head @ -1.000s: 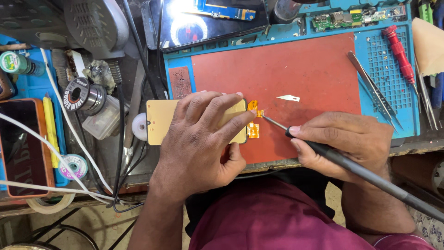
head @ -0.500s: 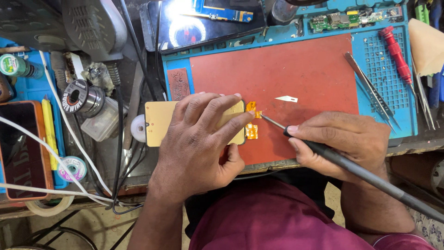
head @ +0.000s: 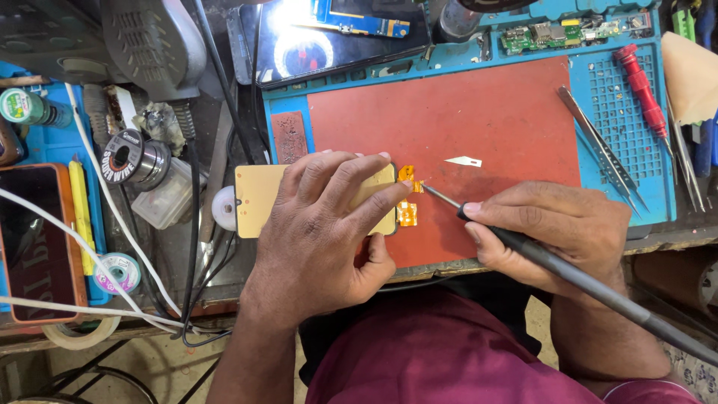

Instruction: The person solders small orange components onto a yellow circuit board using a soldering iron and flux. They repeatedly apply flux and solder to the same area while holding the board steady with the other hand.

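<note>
My left hand [head: 321, 224] lies flat on a yellow-backed phone screen panel [head: 258, 198], pinning it to the red work mat [head: 479, 112]. Its fingers reach to the panel's right edge, where an orange flex cable [head: 406, 194] sticks out. My right hand [head: 557, 228] grips a dark soldering iron [head: 568, 273] like a pen. The iron's thin tip [head: 425, 187] touches the upper part of the flex cable.
A small silver blade [head: 464, 161] lies on the mat. Tweezers [head: 598, 146] and a red screwdriver [head: 641, 86] rest on the blue tray at right. Solder wire spool [head: 134, 158], a phone [head: 34, 247], cables and circuit boards [head: 568, 31] crowd the left and back.
Almost nothing differs. Both hands hold the same pose, with the iron's tip staying on the flex cable.
</note>
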Available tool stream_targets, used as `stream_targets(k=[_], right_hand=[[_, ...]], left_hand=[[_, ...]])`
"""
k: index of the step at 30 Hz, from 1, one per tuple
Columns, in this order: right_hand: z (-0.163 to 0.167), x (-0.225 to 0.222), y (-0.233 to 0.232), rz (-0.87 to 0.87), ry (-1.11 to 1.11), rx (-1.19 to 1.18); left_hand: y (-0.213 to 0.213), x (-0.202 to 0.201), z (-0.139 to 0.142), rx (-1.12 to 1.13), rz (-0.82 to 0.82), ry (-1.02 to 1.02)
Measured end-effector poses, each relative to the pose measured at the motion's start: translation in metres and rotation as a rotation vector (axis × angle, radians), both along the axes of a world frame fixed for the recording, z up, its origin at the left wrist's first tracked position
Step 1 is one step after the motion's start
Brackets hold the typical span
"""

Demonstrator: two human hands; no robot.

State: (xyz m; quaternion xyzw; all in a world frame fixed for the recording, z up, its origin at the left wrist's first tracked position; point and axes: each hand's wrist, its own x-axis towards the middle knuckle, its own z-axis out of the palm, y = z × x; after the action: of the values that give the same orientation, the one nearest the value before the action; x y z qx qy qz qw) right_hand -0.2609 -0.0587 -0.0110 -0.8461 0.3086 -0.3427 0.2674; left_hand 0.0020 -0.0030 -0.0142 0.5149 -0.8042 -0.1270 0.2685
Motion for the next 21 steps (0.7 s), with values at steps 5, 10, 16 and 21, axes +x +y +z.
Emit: stream_targets(k=[5, 10, 16, 21], right_hand=[[-0.0001, -0.0007, 0.0010, -0.026, 0.004, 0.014], [0.0008, -0.0003, 0.0010, -0.039, 0.008, 0.023], [0.0022, 0.0000, 0.0020, -0.049, 0.015, 0.030], [0.0006, 0.0004, 0.0013, -0.006, -0.001, -0.004]], left_hand=[[-0.0002, -0.0006, 0.0000, -0.006, -0.003, 0.004], [-0.0005, -0.0007, 0.0002, -0.005, -0.004, 0.001], [0.0000, -0.0004, 0.0004, -0.004, -0.002, 0.004], [0.0001, -0.0005, 0.0008, -0.002, 0.002, 0.009]])
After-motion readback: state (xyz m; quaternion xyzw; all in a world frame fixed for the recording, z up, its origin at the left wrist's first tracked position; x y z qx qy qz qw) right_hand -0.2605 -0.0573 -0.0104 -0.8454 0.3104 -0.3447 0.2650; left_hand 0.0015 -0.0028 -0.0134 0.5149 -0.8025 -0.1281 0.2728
